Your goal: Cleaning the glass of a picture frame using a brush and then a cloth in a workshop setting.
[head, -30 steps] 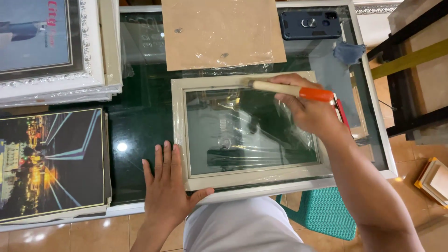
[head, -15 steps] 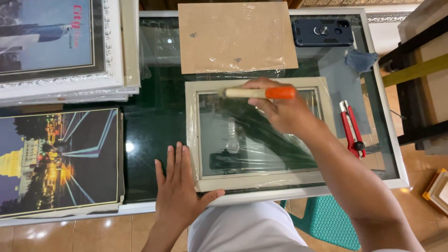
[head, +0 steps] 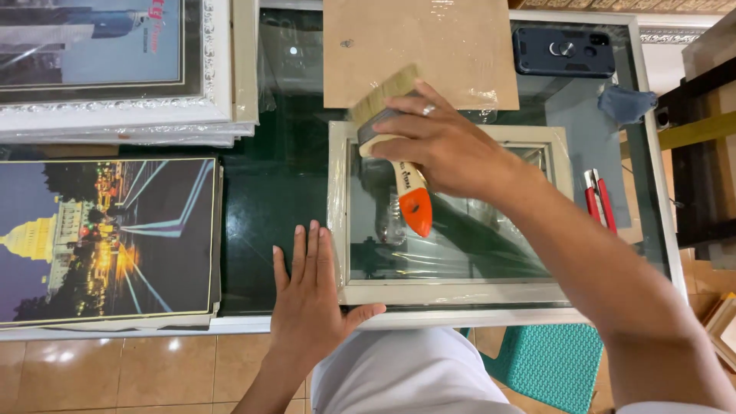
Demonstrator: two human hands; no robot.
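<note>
A cream picture frame (head: 452, 292) wrapped in clear plastic lies face down on a glass table (head: 268, 192). My right hand (head: 441, 142) grips a wide paintbrush (head: 395, 149) with a pale wooden handle and orange end; its bristles point up-left over the frame's top left corner. My left hand (head: 310, 295) lies flat with fingers spread on the table, the thumb against the frame's lower left corner.
A brown backing board (head: 418, 50) lies beyond the frame. A dark phone (head: 563, 50), a blue cloth (head: 627, 103) and a red cutter (head: 598, 198) sit to the right. Framed pictures (head: 115, 69) and a night city print (head: 103, 238) are at left. A teal stool (head: 548, 360) stands below.
My right hand has swung the brush from lying level along the frame's top edge to pointing bristles up-left at the top left corner. The view shifted right.
</note>
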